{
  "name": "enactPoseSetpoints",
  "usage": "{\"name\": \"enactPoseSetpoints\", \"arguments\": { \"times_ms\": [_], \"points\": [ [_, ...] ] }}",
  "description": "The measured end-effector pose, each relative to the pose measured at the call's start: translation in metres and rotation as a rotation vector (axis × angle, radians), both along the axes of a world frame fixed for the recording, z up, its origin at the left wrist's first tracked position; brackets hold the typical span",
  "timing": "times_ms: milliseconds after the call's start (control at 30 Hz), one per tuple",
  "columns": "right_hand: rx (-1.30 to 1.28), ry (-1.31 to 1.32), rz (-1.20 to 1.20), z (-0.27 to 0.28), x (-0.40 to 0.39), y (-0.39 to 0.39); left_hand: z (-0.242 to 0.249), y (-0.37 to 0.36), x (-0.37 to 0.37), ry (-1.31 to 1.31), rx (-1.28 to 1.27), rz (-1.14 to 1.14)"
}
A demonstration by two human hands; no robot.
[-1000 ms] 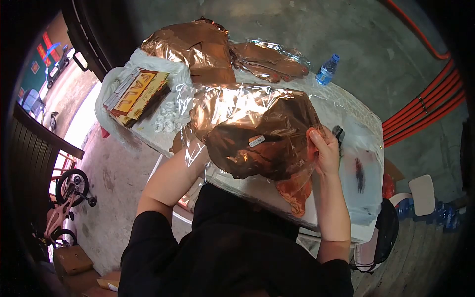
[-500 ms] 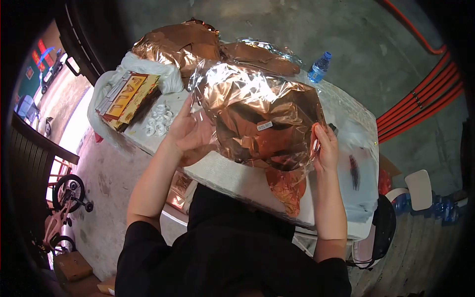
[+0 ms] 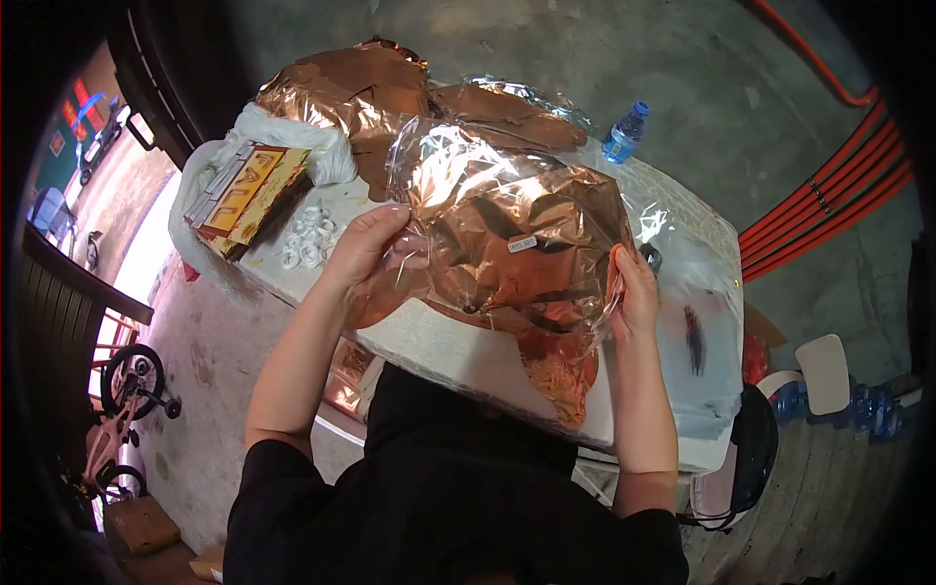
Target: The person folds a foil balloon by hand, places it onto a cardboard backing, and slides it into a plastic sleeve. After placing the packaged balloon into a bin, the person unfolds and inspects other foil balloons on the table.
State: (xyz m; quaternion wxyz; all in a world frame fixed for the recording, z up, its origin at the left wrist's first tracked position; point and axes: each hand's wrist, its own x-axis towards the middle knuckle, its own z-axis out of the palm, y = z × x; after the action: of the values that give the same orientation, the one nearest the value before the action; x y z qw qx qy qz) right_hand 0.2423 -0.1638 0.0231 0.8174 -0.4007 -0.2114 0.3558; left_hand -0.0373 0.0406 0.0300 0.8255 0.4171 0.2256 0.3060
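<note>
A clear plastic bag (image 3: 526,210) with shiny copper-coloured foil folded inside is held up over the table, a small white label on its front. Its left edge is pinched between the thumb and fingers of my left hand (image 3: 369,249). My right hand (image 3: 636,291) grips the opposite edge, thumb towards me. Below the bag, a crumpled piece of copper-orange foil (image 3: 561,375) hangs near the table's front edge. More copper foil packs (image 3: 346,83) are heaped behind, partly covered by the bag.
On the white table (image 3: 448,346) stand a box printed FALL (image 3: 255,200), small white rolls (image 3: 310,237), white plastic wrapping (image 3: 331,146) and a blue-capped bottle (image 3: 626,132). Clear plastic sleeves (image 3: 707,361) are stacked at right. Red pipes (image 3: 829,190) run beyond the table.
My left hand has gone from open fingers behind the bag to a pinch on its left edge. The bag's left side is pulled flatter. My right hand keeps its grip.
</note>
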Motion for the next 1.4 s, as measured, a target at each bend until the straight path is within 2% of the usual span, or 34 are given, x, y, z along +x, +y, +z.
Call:
{"name": "enactPoseSetpoints", "arguments": {
  "times_ms": [133, 267, 333, 433, 633, 733, 833, 900, 1267, 1400],
  "points": [
    [0.012, 0.026, -0.01, 0.004, -0.004, 0.0, 0.001, -0.001, 0.0, 0.051, 0.188, 0.032],
    [-0.023, 0.02, -0.018, 0.0, -0.001, 0.0, 0.015, -0.009, 0.002, 0.117, 0.229, 0.075],
    [-0.042, 0.027, -0.029, -0.001, -0.001, -0.002, 0.021, -0.014, 0.005, 0.18, 0.274, 0.174],
    [-0.084, -0.007, 0.016, 0.0, -0.001, -0.004, 0.007, -0.002, 0.006, 0.114, 0.269, 0.152],
    [-0.123, 0.012, -0.08, 0.009, -0.013, 0.001, 0.004, 0.0, 0.011, 0.039, 0.261, 0.163],
    [-0.124, 0.008, -0.063, 0.013, -0.017, 0.001, 0.005, 0.003, 0.01, 0.137, 0.289, 0.168],
    [-0.181, 0.081, -0.139, 0.014, -0.017, 0.002, 0.005, 0.002, 0.011, 0.104, 0.266, 0.175],
    [-0.134, 0.064, -0.021, 0.008, -0.011, -0.002, 0.006, 0.002, 0.01, 0.125, 0.279, 0.17],
    [-0.152, 0.09, -0.055, -0.005, -0.002, -0.003, 0.01, -0.004, 0.011, 0.09, 0.211, 0.168],
    [-0.206, 0.109, -0.028, -0.011, 0.004, -0.005, 0.009, -0.003, 0.009, 0.16, 0.197, 0.152]
  ]
}}
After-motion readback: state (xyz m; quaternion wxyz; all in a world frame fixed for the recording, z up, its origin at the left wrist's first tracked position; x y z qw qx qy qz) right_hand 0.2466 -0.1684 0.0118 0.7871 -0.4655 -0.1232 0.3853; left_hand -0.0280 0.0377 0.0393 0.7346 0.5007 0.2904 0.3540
